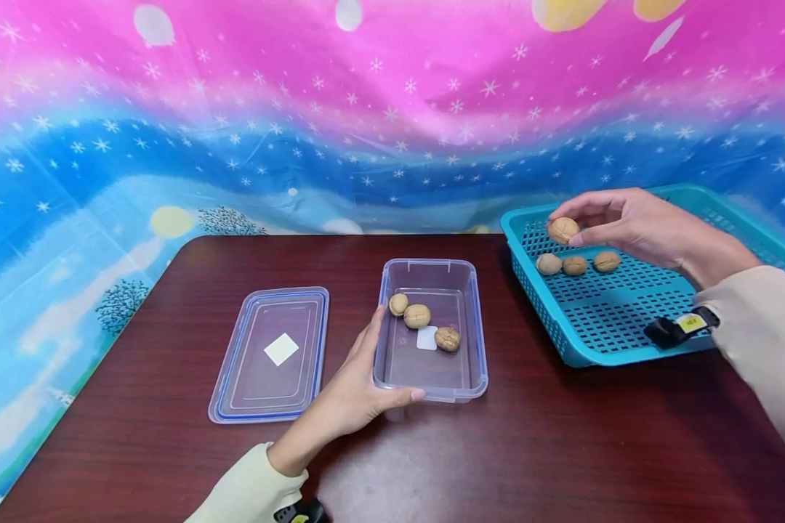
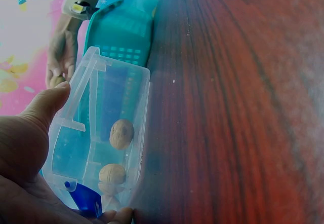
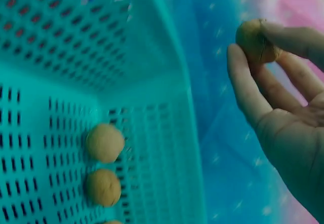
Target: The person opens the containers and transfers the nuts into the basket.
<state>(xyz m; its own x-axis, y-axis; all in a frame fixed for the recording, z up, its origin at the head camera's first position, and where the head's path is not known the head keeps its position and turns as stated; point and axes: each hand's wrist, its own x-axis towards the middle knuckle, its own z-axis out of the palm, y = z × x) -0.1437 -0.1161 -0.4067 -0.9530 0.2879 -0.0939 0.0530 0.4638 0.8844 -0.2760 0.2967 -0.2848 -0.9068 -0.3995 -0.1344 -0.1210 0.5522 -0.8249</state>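
Between thumb and fingers, my right hand [image 1: 644, 225] pinches a walnut [image 1: 564, 231] above the left part of a teal basket [image 1: 602, 357]. Three more walnuts [image 1: 575, 265] sit in a row in that basket, below the held one. My left hand [image 1: 360, 388] grips a clear plastic container [image 1: 482, 356] at its near left corner, thumb along the near rim and fingers against the left wall. Inside the container lie three walnuts [image 1: 417, 316], two of them side by side at the left and one by a white label [image 1: 427, 338]. In the right wrist view the pinched walnut [image 3: 257, 41] shows beyond the basket rim.
A clear lid [image 1: 268, 392] with a blue seal and a pale square label lies flat left of the container. All stand on a dark red wooden table [image 1: 530, 450]. Behind the table hangs a pink and blue patterned cloth [image 1: 392, 131].
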